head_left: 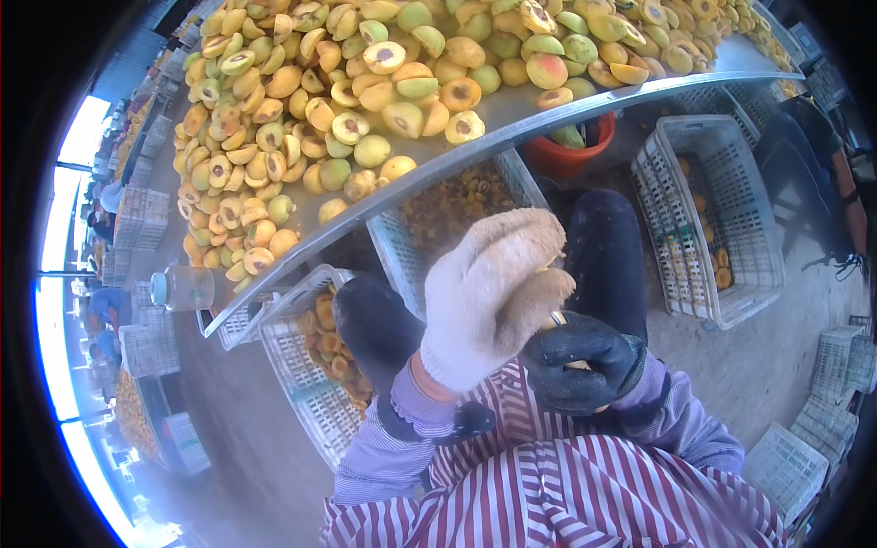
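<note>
My left hand (493, 297), in a white knit glove with brown-stained fingers, is curled closed in front of my lap. A thin yellow edge of a peach shows between its fingers; the rest of that fruit is hidden. Just below and to the right, my right hand (580, 361) in a dark glove is wrapped around a small tool with a pale handle. The tool's short metal end (555, 318) points up towards the left fingers. Beyond both hands, many halved peaches (384, 57), yellow and green, lie heaped on a metal-edged table (512, 105).
Under the table edge stands a crate (391, 265) of brown scraps beside a red bucket (571, 157). A crate (315, 411) of peach halves is by my left knee; another crate (731, 306) with a few halves stands right. A clear jar (187, 289) sits at the table's left corner.
</note>
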Available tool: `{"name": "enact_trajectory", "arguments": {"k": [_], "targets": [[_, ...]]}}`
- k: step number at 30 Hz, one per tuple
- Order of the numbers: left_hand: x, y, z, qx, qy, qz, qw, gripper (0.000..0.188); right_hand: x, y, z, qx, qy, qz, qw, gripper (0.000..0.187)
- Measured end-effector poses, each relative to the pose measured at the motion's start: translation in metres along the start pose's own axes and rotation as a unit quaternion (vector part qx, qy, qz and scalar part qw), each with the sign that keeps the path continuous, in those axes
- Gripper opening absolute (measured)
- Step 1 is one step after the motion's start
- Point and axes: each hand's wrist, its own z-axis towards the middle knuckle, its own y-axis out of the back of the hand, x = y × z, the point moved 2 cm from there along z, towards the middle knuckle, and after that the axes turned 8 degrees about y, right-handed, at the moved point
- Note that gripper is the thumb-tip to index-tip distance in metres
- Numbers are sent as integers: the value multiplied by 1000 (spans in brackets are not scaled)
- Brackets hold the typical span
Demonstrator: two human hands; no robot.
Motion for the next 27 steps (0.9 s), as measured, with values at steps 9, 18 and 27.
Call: {"name": "enact_trajectory", "arguments": {"k": [9, 18, 27], "targets": [[-1, 6, 10, 116, 72, -88, 987, 24, -2, -10, 6, 28, 5, 101, 995, 25], [7, 5, 9, 199, 259, -283, 902, 38, -11, -11, 12, 96, 6, 202, 975, 24], [12, -2, 3, 100, 200, -353, 909, 29, -7, -23, 16, 61, -14, 172, 983, 27]]}}
